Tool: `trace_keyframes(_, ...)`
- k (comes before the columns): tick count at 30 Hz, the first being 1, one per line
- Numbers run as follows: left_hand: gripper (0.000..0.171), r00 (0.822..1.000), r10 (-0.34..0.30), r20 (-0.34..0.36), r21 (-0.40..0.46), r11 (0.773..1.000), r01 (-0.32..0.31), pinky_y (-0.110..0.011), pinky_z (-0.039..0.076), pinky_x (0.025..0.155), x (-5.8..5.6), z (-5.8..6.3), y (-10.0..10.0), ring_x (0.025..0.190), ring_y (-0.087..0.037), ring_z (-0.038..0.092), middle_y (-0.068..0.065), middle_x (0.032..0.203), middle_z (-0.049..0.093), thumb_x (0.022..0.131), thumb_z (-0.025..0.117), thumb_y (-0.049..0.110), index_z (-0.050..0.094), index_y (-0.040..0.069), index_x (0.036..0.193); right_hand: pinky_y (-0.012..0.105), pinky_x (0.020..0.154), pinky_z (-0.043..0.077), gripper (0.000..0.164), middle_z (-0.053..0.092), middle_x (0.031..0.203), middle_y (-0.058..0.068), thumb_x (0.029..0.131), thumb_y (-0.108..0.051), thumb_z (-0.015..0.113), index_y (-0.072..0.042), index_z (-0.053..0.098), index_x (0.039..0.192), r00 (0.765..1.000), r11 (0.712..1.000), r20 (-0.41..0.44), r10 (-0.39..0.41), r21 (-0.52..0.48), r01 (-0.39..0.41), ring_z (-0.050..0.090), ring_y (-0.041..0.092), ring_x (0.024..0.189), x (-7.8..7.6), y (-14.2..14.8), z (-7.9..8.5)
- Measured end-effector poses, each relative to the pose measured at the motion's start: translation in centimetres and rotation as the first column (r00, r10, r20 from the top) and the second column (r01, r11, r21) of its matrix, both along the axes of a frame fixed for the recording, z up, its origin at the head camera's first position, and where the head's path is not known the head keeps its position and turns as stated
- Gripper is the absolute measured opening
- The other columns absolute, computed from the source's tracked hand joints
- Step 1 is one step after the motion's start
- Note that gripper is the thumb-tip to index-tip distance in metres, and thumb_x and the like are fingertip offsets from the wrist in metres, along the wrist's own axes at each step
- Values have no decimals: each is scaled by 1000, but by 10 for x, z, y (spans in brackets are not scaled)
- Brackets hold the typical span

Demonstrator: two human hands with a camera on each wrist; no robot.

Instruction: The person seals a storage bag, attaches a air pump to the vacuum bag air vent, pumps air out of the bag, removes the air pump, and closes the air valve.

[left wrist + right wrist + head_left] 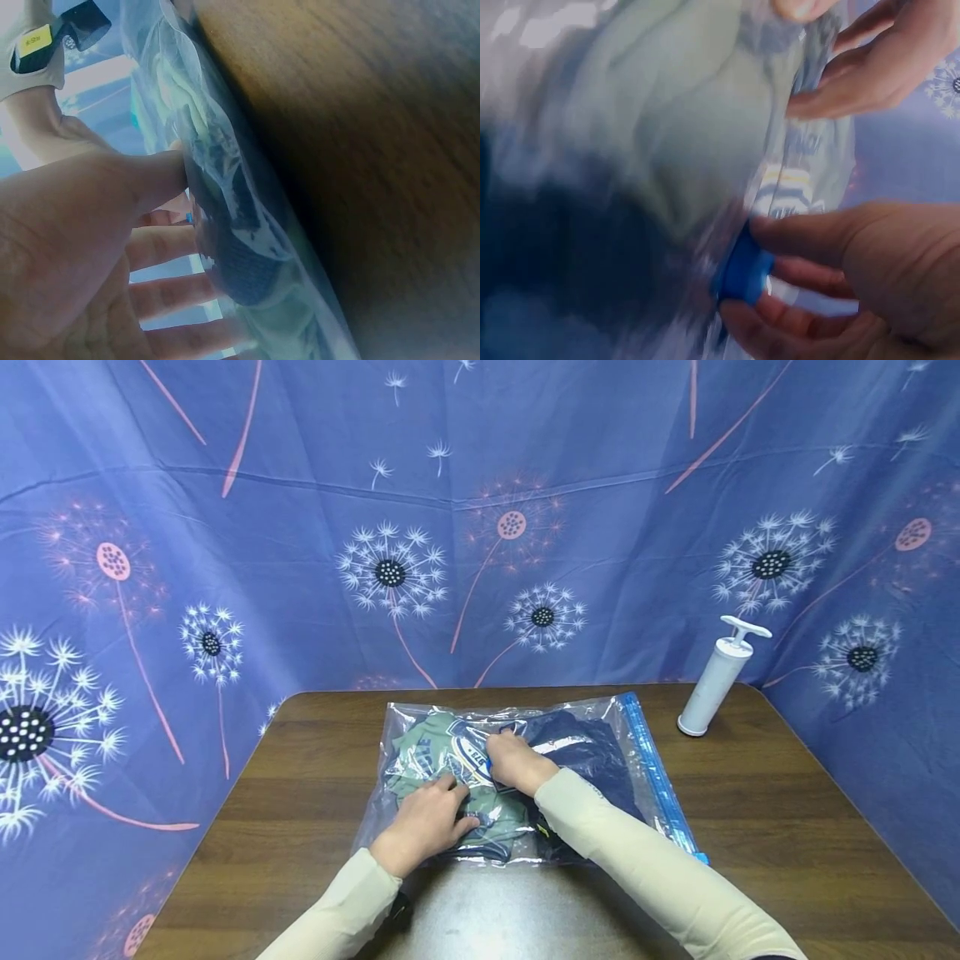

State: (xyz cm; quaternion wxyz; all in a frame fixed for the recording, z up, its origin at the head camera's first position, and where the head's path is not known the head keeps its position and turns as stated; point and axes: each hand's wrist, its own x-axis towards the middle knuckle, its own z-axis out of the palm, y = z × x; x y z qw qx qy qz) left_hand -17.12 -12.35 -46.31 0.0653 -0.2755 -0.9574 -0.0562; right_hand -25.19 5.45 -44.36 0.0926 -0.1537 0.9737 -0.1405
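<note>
A clear plastic storage bag (pixel 632 760) lies flat with folded clothes inside: a green printed garment (pixel 420 752) on the left, a dark navy one (pixel 585 747) on the right. My right hand (pixel 517 760) reaches over the bag's middle; in the right wrist view its thumb and fingers pinch a blue valve cap (pixel 744 270) on the plastic. Over the green garment, my left hand (pixel 427 818) rests on the bag's near left part, fingers spread and relaxed. Up close in the left wrist view, its fingers (pixel 172 292) touch the film.
A blue zip strip (pixel 660 777) runs down the bag's right edge, with a slider (pixel 701 857) at its near end. The white hand pump (pixel 716 685) stands at the back right of the wooden table (pixel 300 793). Behind hangs a blue dandelion-patterned cloth (pixel 465 468).
</note>
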Motion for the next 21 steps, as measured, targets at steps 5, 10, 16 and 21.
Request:
trace_keyframes(5, 50, 1000, 1, 5, -15, 1000, -1, -47, 60, 83, 1, 0, -1, 101, -32, 70, -11, 115, 66, 91, 76, 46, 71, 8, 122, 44, 77, 51, 13, 61, 90, 12, 91, -6, 76, -5, 65, 83, 995, 994, -17, 102, 29, -102, 56, 27, 85, -2, 4, 2)
trace_keyframes(10, 51, 1000, -1, 5, -23, 1000, 1, -47, 60, 85, 1, 0, 0, 102, -33, 69, -12, 117, 66, 91, 75, 46, 71, 7, 123, 44, 80, 51, 12, 58, 84, 8, 89, -6, 77, -4, 66, 86, 988, 988, -40, 151, 46, -149, 54, 26, 86, -3, 7, 1)
trace_keyframes(16, 50, 1000, -4, -1, -24, 1000, 4, -47, 60, 86, 1, 0, 0, 103, -33, 69, -12, 117, 66, 92, 75, 45, 71, 6, 122, 43, 82, 54, 7, 65, 91, 9, 89, -5, 77, -3, 71, 93, 984, 984, -28, 176, 38, -175, 59, 26, 92, -6, 10, 0)
trace_keyframes(21, 50, 1000, -5, 5, -29, 1000, 5, -47, 60, 86, 1, 0, 0, 104, -33, 70, -13, 117, 66, 92, 74, 46, 72, 7, 123, 44, 91, 54, 18, 68, 103, 10, 88, -2, 77, -3, 73, 105, 982, 982, -12, 188, 8, -188, 61, 28, 101, -7, 12, -1)
